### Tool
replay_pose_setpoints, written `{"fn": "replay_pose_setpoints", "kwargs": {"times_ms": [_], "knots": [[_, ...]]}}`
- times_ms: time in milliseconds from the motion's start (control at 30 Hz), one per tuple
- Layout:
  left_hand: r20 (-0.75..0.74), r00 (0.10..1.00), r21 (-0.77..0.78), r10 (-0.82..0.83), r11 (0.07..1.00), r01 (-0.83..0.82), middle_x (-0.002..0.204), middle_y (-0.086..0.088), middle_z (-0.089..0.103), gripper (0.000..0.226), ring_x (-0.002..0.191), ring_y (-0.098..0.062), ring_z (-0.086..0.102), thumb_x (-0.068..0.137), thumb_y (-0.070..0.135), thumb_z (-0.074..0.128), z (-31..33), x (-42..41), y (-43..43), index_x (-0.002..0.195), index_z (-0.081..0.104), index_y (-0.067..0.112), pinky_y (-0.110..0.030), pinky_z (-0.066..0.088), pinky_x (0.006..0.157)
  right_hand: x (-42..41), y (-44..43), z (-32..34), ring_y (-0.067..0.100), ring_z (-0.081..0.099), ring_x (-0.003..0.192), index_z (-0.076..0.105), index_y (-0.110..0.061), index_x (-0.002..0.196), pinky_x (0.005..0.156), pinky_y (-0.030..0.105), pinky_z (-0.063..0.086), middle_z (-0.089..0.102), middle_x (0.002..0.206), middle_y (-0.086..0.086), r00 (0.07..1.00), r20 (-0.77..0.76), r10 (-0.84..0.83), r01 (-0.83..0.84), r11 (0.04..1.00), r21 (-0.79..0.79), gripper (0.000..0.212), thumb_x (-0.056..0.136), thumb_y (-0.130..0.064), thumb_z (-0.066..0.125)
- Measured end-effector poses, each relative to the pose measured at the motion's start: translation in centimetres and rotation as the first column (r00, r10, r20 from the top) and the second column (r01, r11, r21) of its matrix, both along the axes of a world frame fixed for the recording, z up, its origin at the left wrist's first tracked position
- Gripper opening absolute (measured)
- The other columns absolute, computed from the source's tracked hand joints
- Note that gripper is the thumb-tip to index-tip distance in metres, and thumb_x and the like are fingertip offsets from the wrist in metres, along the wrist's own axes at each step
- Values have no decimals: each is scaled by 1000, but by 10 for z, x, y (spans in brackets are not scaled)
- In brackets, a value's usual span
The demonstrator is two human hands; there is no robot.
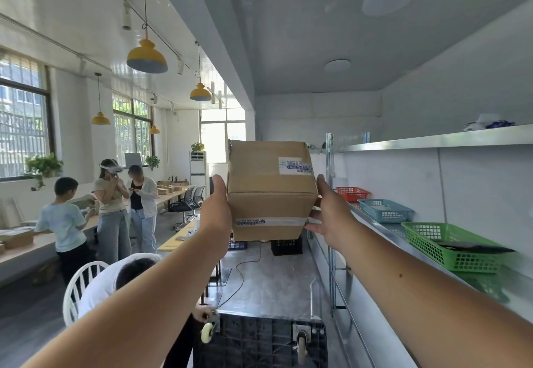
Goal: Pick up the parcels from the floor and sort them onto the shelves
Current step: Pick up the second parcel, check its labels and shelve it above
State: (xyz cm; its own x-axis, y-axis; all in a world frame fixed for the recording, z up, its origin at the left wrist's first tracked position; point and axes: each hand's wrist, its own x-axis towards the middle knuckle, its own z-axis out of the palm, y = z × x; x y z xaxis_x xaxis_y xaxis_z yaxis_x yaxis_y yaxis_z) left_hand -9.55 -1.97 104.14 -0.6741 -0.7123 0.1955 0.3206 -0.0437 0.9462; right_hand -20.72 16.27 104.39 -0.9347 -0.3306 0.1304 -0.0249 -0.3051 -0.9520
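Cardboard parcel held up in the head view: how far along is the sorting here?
Mid-carry. The cardboard parcel is off the floor, gripped between the left hand and right hand, raised beside the metal shelves. It is not yet set down. The baskets on the shelf, such as the green basket, hold little. No floor parcels are visible, so the remaining count is unclear.

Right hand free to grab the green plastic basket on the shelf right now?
Probably not. The right hand is pressed to the brown cardboard box, with the left hand gripping the opposite side. The green plastic basket sits unobstructed on the metal shelf beside that arm.
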Motion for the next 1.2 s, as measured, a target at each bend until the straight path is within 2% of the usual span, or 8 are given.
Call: {"fn": "replay_pose_setpoints", "kwargs": {"times_ms": [267, 367, 533, 667, 833, 1000, 1100, 1200], "knots": [[2, 1000, -41, 14, 999, -13, 84, 0, 78, 70, 98, -33, 69, 100, 70, 39, -2, -5, -14, 56, 76, 33, -45, 49, 91, 3, 2, -1, 25, 75, 98, 74, -26, 106, 80, 43, 62, 81, 99, 3, 1000, -18, -16, 15, 1000, -25, 43, 108, -58, 46], [18, 1000, -47, 20, 999, -19, 68, 3, 80, 64, 92, -30, 72, 104, 66, 40, -1, -7, -17, 72, 77, 26, -40, 52, 89, 5, 0, -1, 22, 74, 97, 74, -28, 103, 81, 40, 61, 82, 93, 0, 999, -32, -30, 30, 999, 17, 44, 108, -60, 44], [22, 999, -30, -30, 999, 30, 86, -4, 84, 61, 108, -35, 74, 105, 63, 40, -4, -5, -18, 80, 78, 23, -45, 53, 106, 7, -2, -1, 20, 72, 95, 72, -29, 98, 87, 41, 60, 79, 98, 0, 998, -44, -47, 49, 998, 47, 46, 108, -61, 42], [11, 1000, -67, -7, 998, 8, 82, 0, 80, 53, 91, -28, 71, 104, 62, 42, -10, -7, -24, 80, 62, 19, -38, 52, 86, 7, -2, -3, 25, 72, 102, 73, -21, 116, 91, 44, 60, 78, 111, 6, 998, -39, -50, 51, 998, 46, 51, 107, -63, 44], [-14, 999, -62, -40, 997, 39, 72, 9, 81, 69, 93, -22, 73, 105, 63, 37, -16, -10, -31, 57, 79, 39, -36, 55, 81, 6, -3, -6, 32, 72, 109, 73, -17, 115, 103, 50, 57, 78, 110, 10, 997, -40, -61, 62, 997, 35, 52, 107, -61, 45], [-22, 992, -13, -126, 992, 125, 111, 7, 78, 55, 113, -20, 68, 105, 68, 36, -15, -9, -34, 104, 71, 26, -44, 47, 109, 5, 0, -9, 31, 74, 102, 74, -18, 107, 92, 46, 59, 79, 114, 12, 996, -41, -84, 85, 996, 30, 45, 109, -54, 46], [-26, 990, -12, -140, 990, 140, 85, 10, 84, 62, 101, -20, 74, 105, 68, 36, -15, -8, -33, 82, 83, 34, -37, 55, 78, 4, 1, -9, 30, 74, 98, 75, -20, 109, 79, 40, 56, 78, 114, 10, 994, -56, -90, 91, 995, 28, 42, 108, -52, 48], [-6, 990, -30, -143, 989, 142, 76, 18, 81, 67, 98, -15, 72, 104, 71, 34, -13, -4, -26, 65, 82, 46, -33, 52, 71, 5, 0, -10, 31, 74, 102, 73, -24, 119, 81, 42, 59, 78, 115, 8, 994, -61, -95, 98, 994, 39, 43, 107, -56, 48]]}}
